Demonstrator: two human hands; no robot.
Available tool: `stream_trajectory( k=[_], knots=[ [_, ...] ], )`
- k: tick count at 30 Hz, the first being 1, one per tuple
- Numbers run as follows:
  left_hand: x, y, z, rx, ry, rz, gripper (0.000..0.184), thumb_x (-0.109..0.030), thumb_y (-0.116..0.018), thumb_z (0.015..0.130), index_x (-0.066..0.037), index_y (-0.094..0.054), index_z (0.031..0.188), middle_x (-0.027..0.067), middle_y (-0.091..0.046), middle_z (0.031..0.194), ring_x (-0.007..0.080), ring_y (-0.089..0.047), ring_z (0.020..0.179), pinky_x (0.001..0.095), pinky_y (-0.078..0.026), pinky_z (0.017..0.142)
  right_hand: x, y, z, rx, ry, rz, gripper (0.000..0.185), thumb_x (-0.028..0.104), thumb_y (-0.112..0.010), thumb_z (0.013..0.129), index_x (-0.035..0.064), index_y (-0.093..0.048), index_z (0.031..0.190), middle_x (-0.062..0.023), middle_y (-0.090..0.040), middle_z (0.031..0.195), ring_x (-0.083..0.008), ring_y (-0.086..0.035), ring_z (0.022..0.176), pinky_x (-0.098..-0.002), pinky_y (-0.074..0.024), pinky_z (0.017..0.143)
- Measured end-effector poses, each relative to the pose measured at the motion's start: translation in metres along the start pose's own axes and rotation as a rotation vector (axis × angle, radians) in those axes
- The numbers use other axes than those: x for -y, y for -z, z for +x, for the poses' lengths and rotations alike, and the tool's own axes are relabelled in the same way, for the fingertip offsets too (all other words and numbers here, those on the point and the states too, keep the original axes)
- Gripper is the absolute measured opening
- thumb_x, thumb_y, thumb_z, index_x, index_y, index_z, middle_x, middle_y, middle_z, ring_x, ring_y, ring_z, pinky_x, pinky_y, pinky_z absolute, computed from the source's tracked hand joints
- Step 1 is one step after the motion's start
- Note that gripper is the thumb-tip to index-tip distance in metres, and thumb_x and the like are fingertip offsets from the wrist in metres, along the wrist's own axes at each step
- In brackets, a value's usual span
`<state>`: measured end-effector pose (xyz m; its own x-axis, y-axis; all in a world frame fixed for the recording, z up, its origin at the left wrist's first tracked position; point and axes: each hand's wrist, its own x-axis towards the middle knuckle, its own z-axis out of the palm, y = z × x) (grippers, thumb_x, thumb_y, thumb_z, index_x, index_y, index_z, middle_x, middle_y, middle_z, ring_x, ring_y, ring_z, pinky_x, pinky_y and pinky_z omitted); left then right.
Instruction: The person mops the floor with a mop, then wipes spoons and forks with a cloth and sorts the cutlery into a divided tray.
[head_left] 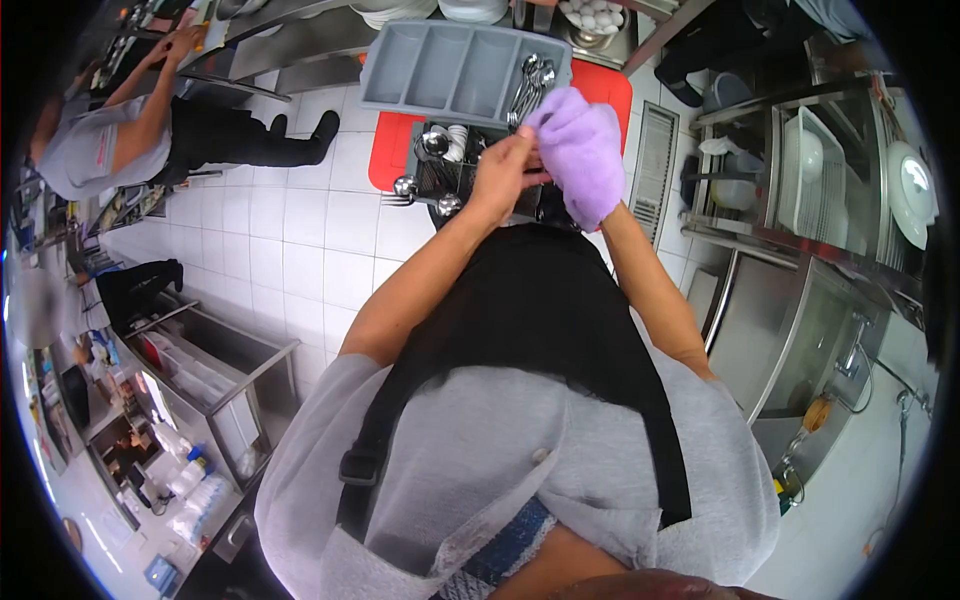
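A purple cloth [583, 155] covers my right hand, whose fingers are hidden under it. My left hand [503, 178] is beside the cloth, with its fingertips close together at the cloth's left edge; whether they hold anything is too small to tell. Above both hands lies a grey divided tray [450, 70], with spoons [530, 88] in its rightmost compartment. Below the tray, a darker basket [440, 160] holds ladles and other cutlery, partly hidden by my left hand. Tray and basket rest over a red surface [388, 150].
A person in dark trousers [240, 135] stands at the left, and another person's legs [700, 55] show at the top right. Metal racks with dishes [810, 160] line the right side. Stacked plates [475, 10] and a bowl of white items [592, 18] are beyond the tray.
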<state>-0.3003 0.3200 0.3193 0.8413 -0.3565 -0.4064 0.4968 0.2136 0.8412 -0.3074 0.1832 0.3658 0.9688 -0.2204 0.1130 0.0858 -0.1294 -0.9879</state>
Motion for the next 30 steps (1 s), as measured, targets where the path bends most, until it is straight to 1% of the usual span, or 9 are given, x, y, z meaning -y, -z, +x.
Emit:
stream_trajectory(
  k=[3, 5, 8, 14, 21, 24, 26, 28, 30],
  knots=[
    [0.002, -0.003, -0.008, 0.02, -0.295, 0.458, 0.032, -0.017, -0.064, 0.102, 0.005, -0.059, 0.124, 0.0155, -0.071, 0.113, 0.0195, -0.069, 0.101, 0.0336, -0.055, 0.089, -0.01, 0.005, 0.002, 0.099, 0.155, -0.434, 0.017, 0.022, -0.072, 0.088, 0.0055, -0.069, 0.085, -0.0088, -0.066, 0.074, -0.0205, -0.065, 0.067, -0.0358, -0.0518, 0.057],
    [-0.005, -0.009, -0.016, -0.051, -0.434, 0.623, 0.032, -0.015, -0.062, 0.102, 0.005, -0.056, 0.126, 0.019, -0.07, 0.11, 0.0221, -0.071, 0.092, 0.0357, -0.055, 0.083, -0.004, 0.011, 0.004, 0.215, 0.343, -1.546, 0.023, 0.03, -0.073, 0.084, 0.0081, -0.071, 0.078, -0.0097, -0.067, 0.075, -0.0249, -0.066, 0.068, -0.0398, -0.052, 0.059],
    [-0.024, -0.016, -0.024, -0.042, -0.382, 0.681, 0.031, -0.014, -0.06, 0.102, 0.004, -0.053, 0.127, 0.0175, -0.07, 0.101, 0.023, -0.07, 0.08, 0.0361, -0.055, 0.076, 0.003, 0.009, 0.002, 0.082, 0.263, -1.416, 0.021, 0.031, -0.072, 0.077, 0.0118, -0.071, 0.071, -0.0097, -0.067, 0.076, -0.0269, -0.066, 0.07, -0.0414, -0.051, 0.061],
    [-0.049, -0.011, -0.032, 0.153, -0.065, 0.573, 0.023, -0.017, -0.05, 0.109, 0.0, -0.065, 0.112, -0.001, -0.058, 0.074, 0.0046, -0.047, 0.057, 0.0226, -0.038, 0.053, 0.002, 0.022, 0.014, -0.048, 0.287, -1.494, 0.012, 0.021, -0.07, 0.085, 0.0101, -0.068, 0.081, -0.0058, -0.062, 0.077, -0.0193, -0.065, 0.071, -0.0351, -0.0497, 0.058],
    [-0.093, -0.032, -0.062, 0.146, -0.206, 0.455, 0.027, -0.019, -0.048, 0.111, -0.001, -0.068, 0.108, -0.0039, -0.053, 0.069, 0.0019, -0.037, 0.055, 0.0218, -0.029, 0.05, 0.059, 0.027, 0.014, -0.071, 0.17, -0.065, 0.01, 0.018, -0.069, 0.086, 0.0083, -0.066, 0.089, -0.0044, -0.061, 0.08, -0.0163, -0.064, 0.071, -0.0329, -0.0488, 0.058],
    [-0.092, -0.034, -0.07, 0.16, -0.234, 0.397, 0.027, -0.019, -0.048, 0.111, -0.001, -0.068, 0.109, -0.0038, -0.053, 0.069, 0.0015, -0.037, 0.055, 0.021, -0.029, 0.05, 0.094, 0.033, 0.016, -0.034, 0.173, 0.221, 0.011, 0.016, -0.069, 0.087, 0.0076, -0.065, 0.093, -0.0038, -0.06, 0.082, -0.015, -0.064, 0.071, -0.032, -0.0484, 0.057],
    [-0.095, -0.039, -0.076, 0.159, -0.25, 0.369, 0.026, -0.019, -0.048, 0.111, -0.001, -0.067, 0.109, -0.0036, -0.053, 0.069, 0.0013, -0.038, 0.056, 0.0209, -0.029, 0.05, 0.103, 0.031, 0.019, -0.007, 0.231, 0.134, 0.013, 0.015, -0.069, 0.087, 0.0071, -0.064, 0.095, -0.0034, -0.059, 0.083, -0.0142, -0.064, 0.072, -0.0314, -0.0481, 0.057],
    [-0.097, -0.046, -0.073, 0.133, -0.333, 0.387, 0.027, -0.02, -0.048, 0.111, -0.001, -0.066, 0.11, -0.0034, -0.054, 0.068, 0.0013, -0.039, 0.056, 0.0208, -0.03, 0.05, 0.107, 0.024, 0.02, 0.049, 0.356, -0.76, 0.013, 0.02, -0.062, 0.093, 0.0074, -0.061, 0.096, -0.004, -0.058, 0.079, -0.0172, -0.061, 0.063, -0.0332, -0.0465, 0.053],
    [-0.097, -0.047, -0.069, 0.084, -0.427, 0.41, 0.027, -0.02, -0.047, 0.112, 0.0, -0.066, 0.109, -0.0033, -0.055, 0.068, 0.0013, -0.04, 0.056, 0.0209, -0.031, 0.051, 0.108, 0.019, 0.012, 0.033, 0.457, -0.91, 0.014, 0.019, -0.065, 0.09, 0.0058, -0.063, 0.094, -0.0058, -0.06, 0.081, -0.0176, -0.062, 0.067, -0.034, -0.0482, 0.056]
  ],
)
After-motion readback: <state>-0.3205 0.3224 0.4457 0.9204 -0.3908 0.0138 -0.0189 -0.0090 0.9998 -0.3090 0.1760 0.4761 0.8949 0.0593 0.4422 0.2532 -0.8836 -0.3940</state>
